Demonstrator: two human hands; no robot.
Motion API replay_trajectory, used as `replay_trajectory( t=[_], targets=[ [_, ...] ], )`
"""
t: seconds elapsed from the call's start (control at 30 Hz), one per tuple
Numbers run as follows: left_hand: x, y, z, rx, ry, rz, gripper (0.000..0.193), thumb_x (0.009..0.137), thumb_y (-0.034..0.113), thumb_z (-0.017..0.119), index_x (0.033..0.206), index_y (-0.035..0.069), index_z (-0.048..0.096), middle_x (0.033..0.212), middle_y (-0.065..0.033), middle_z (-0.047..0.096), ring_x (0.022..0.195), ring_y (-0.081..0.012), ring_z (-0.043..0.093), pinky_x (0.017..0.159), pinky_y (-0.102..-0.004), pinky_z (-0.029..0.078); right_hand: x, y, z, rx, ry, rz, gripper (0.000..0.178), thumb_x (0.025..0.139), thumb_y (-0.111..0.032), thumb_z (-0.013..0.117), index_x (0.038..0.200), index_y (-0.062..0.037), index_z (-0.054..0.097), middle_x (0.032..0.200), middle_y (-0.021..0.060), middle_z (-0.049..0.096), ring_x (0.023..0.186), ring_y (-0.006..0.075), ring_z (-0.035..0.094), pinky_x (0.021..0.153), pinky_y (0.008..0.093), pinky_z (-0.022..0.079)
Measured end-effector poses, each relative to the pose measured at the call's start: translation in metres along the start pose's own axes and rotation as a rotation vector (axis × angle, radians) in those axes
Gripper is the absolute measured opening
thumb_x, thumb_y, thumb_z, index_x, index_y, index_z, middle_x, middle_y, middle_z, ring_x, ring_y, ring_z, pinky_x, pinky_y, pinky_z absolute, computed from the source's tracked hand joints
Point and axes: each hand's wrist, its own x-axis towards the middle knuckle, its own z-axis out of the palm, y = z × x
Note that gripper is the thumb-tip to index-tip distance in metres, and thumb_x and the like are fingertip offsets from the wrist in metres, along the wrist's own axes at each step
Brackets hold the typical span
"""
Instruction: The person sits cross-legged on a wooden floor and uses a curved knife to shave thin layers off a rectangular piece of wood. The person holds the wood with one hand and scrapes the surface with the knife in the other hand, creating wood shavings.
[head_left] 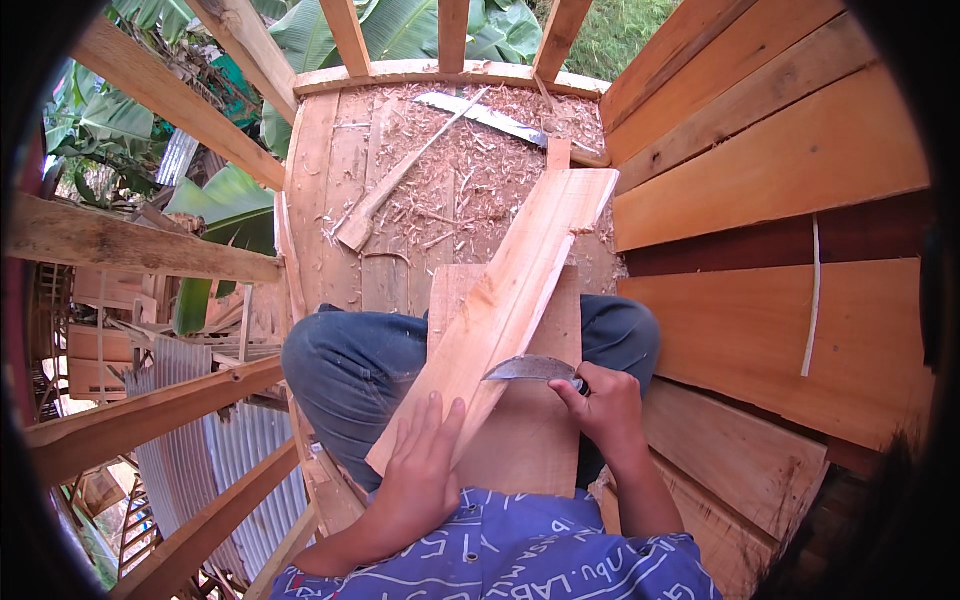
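Observation:
A long pale plank (498, 290) slants across my lap, one long edge rough and a notch near its far end. Beneath it lies a wider flat board (530, 430), resting between my bent legs. My left hand (425, 460) is open, laid flat on the plank's near end with the fingers stretched out. My right hand (608, 400) is closed around the handle of a curved knife (530, 369). Its blade points left and lies over the plank's right edge; most of the handle is hidden in my fingers.
Wood shavings (430, 190) litter the plank floor. A long-handled wooden tool (375, 210) and a long silvery blade (485, 118) with a wooden handle lie there. Wooden rails (145, 240) stand at left, a plank wall (770, 160) at right, banana leaves (400, 35) beyond.

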Motion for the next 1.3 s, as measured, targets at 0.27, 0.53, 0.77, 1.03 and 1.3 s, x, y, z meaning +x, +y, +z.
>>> replay_trajectory(
  t=[0.27, 0.53, 0.77, 1.03, 1.3],
  targets=[
    [-0.007, -0.002, -0.002, 0.011, -0.026, -0.006, 0.078, 0.071, -0.008, 0.052, 0.147, -0.003, 0.035, 0.146, -0.0372, 0.037, 0.142, -0.0489, 0.031, 0.116, -0.0571, 0.027, 0.023, 0.062, -0.015, 0.110, 0.132, 0.498, 0.053, 0.090, -0.044, 0.068, 0.068, 0.0028, 0.056, 0.060, 0.0227, 0.054, 0.058, 0.0413, 0.060, 0.050, 0.0441, 0.043],
    [0.001, 0.000, -0.005, -0.015, -0.042, -0.018, 0.079, 0.069, -0.008, 0.054, 0.146, -0.002, 0.036, 0.146, -0.0374, 0.037, 0.141, -0.0493, 0.033, 0.116, -0.0563, 0.027, -0.008, -0.013, -0.010, 0.141, -0.105, 0.091, 0.052, 0.087, -0.048, 0.070, 0.068, -0.0005, 0.061, 0.062, 0.0190, 0.061, 0.057, 0.0363, 0.063, 0.052, 0.0443, 0.048],
    [0.002, 0.000, -0.004, -0.020, -0.038, -0.020, 0.079, 0.068, -0.009, 0.054, 0.145, -0.004, 0.036, 0.146, -0.0378, 0.036, 0.141, -0.0494, 0.032, 0.116, -0.0570, 0.026, 0.005, -0.008, -0.008, 0.005, -0.080, 0.050, 0.055, 0.084, -0.055, 0.070, 0.064, -0.0043, 0.060, 0.058, 0.0126, 0.059, 0.054, 0.0321, 0.062, 0.050, 0.0405, 0.047],
    [0.001, -0.003, -0.004, -0.026, -0.018, -0.002, 0.080, 0.068, -0.009, 0.053, 0.146, -0.003, 0.036, 0.146, -0.0377, 0.036, 0.141, -0.0503, 0.031, 0.116, -0.0583, 0.026, 0.012, 0.003, -0.004, -0.048, -0.010, 0.040, 0.055, 0.082, -0.054, 0.072, 0.065, -0.0040, 0.059, 0.058, 0.0139, 0.058, 0.055, 0.0333, 0.061, 0.050, 0.0414, 0.047],
    [-0.001, -0.004, -0.002, -0.015, -0.020, -0.002, 0.080, 0.068, -0.009, 0.054, 0.146, -0.003, 0.036, 0.147, -0.0366, 0.036, 0.141, -0.0504, 0.031, 0.116, -0.0574, 0.027, 0.030, 0.045, -0.007, 0.027, 0.095, 0.342, 0.056, 0.088, -0.048, 0.069, 0.070, 0.0031, 0.060, 0.060, 0.0222, 0.054, 0.054, 0.0381, 0.057, 0.050, 0.0420, 0.043]
  ],
)
